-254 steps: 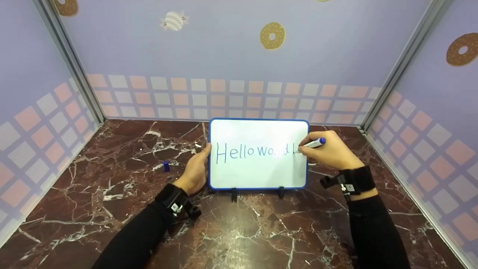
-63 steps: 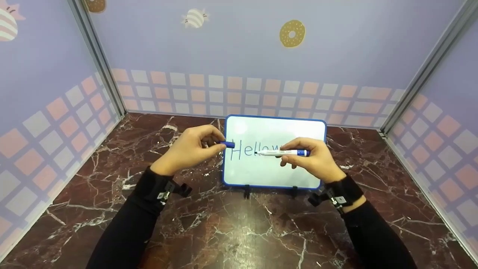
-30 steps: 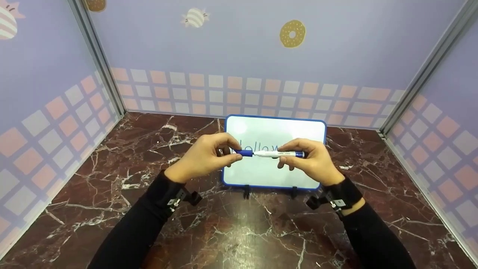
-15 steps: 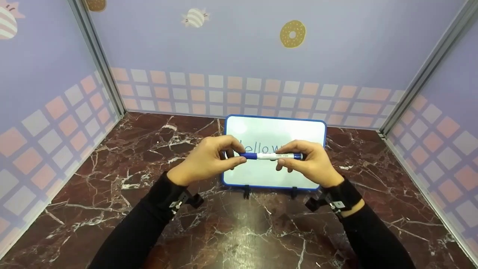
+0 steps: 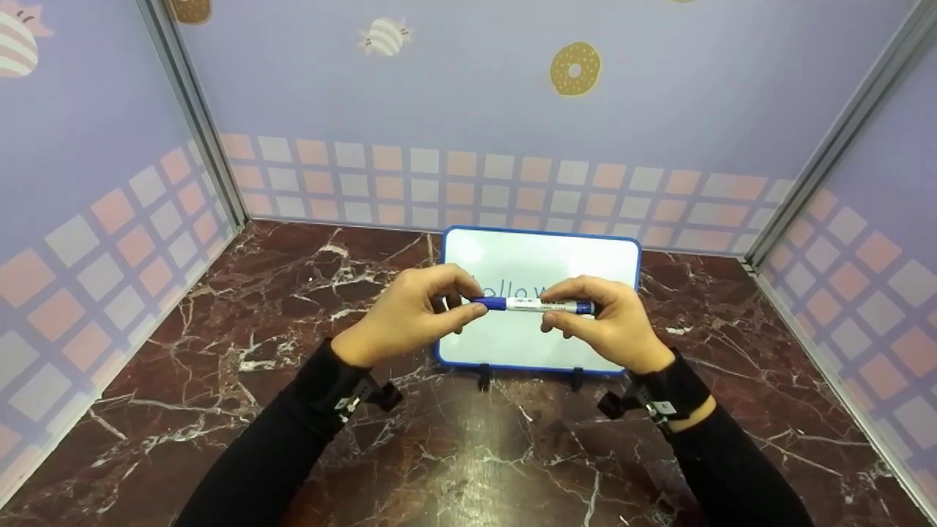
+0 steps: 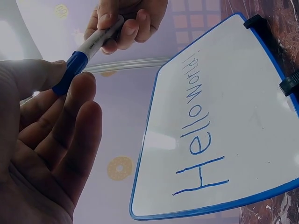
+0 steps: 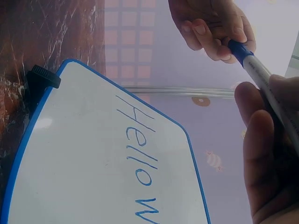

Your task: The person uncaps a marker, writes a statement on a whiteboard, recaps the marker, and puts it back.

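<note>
In the head view a white marker (image 5: 525,304) lies level in the air between both hands, its blue cap (image 6: 72,70) seated on the left end. My left hand (image 5: 413,307) pinches that cap between thumb and fingers. The barrel is gripped by my right hand (image 5: 604,315), close to the blue rear end. Behind the marker stands a blue-framed whiteboard (image 5: 534,344). "Hello world" and a final stroke are written across it in blue, as the left wrist view shows; the hands cover part of this writing in the head view.
Two black feet, the left foot (image 5: 484,377) and the right foot (image 5: 577,377), hold the board up on a dark red marbled table (image 5: 468,468). Lilac walls with pink and white squares, such as the back wall (image 5: 468,88), enclose the table on three sides.
Earlier the right hand wrote on the board while the left held its edge. The left hand then brought the cap over, and cap and marker, apart before, are now joined.
</note>
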`<state>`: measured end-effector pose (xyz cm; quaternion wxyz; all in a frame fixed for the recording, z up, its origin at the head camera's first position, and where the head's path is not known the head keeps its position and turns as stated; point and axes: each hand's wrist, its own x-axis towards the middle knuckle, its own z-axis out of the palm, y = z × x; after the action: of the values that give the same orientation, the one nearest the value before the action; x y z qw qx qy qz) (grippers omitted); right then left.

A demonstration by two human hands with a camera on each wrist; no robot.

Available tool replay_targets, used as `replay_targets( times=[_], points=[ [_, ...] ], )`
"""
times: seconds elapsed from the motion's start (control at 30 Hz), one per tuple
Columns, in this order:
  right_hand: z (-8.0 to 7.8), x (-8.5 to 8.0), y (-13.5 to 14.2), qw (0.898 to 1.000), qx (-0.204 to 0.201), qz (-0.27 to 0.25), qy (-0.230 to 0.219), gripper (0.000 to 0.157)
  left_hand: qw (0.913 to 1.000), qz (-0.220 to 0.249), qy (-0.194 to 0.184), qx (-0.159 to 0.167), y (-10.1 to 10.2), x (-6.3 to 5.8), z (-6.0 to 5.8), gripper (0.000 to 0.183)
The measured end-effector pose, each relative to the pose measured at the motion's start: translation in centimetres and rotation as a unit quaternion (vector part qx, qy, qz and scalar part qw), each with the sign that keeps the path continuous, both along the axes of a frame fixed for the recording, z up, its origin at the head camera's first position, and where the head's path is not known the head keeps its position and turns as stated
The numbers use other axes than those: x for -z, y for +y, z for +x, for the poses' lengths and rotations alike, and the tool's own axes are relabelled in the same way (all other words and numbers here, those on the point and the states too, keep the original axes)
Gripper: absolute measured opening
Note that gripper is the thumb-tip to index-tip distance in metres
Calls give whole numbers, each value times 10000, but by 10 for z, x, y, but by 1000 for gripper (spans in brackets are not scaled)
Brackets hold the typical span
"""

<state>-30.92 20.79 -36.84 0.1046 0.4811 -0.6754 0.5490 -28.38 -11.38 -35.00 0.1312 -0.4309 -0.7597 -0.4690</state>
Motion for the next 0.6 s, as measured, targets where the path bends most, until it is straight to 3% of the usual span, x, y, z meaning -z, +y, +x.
replay_targets(
  times=[0.23, 0.47, 0.6],
  points=[
    [0, 0, -2, 9998, 58, -76, 153, 30, 9998, 67, 180, -48, 2, 1, -1, 11],
    [1, -1, -1, 9999, 46, -38, 107, 29, 10000, 67, 65, -26, 3, 1, 0, 15],
    [2, -2, -2, 9995, 45, 49, 313, 32, 9993, 50, 353, -71, 5, 1, 2, 17]
  ],
)
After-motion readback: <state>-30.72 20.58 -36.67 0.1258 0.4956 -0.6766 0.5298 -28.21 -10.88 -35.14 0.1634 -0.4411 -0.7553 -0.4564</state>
